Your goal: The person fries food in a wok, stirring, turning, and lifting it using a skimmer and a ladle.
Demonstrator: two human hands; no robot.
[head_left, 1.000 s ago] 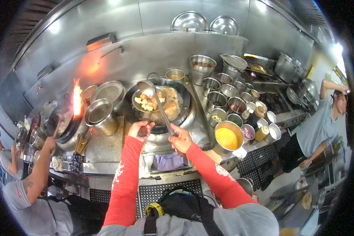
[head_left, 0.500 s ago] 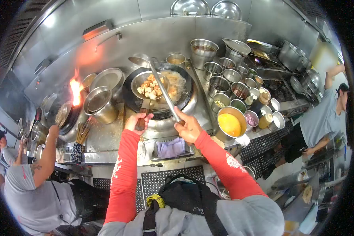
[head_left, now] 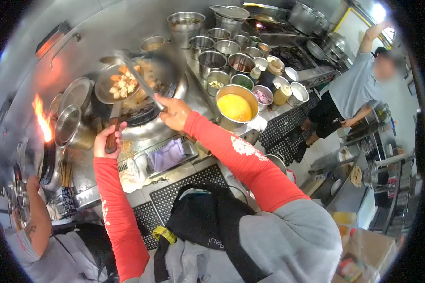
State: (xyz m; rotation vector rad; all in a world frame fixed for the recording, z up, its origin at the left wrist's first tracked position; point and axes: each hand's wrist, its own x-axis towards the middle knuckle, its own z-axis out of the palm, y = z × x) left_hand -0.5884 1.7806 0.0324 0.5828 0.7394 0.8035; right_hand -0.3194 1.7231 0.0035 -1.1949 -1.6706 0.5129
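My left hand [head_left: 109,140] is closed around the wooden handle of a skimmer [head_left: 103,92], which holds golden-brown chunks of food [head_left: 123,84] above a wok [head_left: 148,113]. The handle of a metal ladle [head_left: 144,86] is in my right hand [head_left: 175,114]. Its shaft crosses over the skimmer, and the ladle's bowl lies past the skimmer's far side. Bubbling, light-brown liquid shows in the wok beside the skimmer. A blurred dark patch hides the wok's far right part.
Flames [head_left: 42,120] rise from a burner at left, near a co-worker's arm [head_left: 38,221]. A pot of yellow liquid [head_left: 236,106] and several steel containers stand right of the wok. A folded purple cloth [head_left: 166,154] lies at the front edge. Another person [head_left: 352,85] stands at right.
The camera view has turned right and tilted, so the stove and wok now appear farther left. Both hands keep their grips on the skimmer and ladle.
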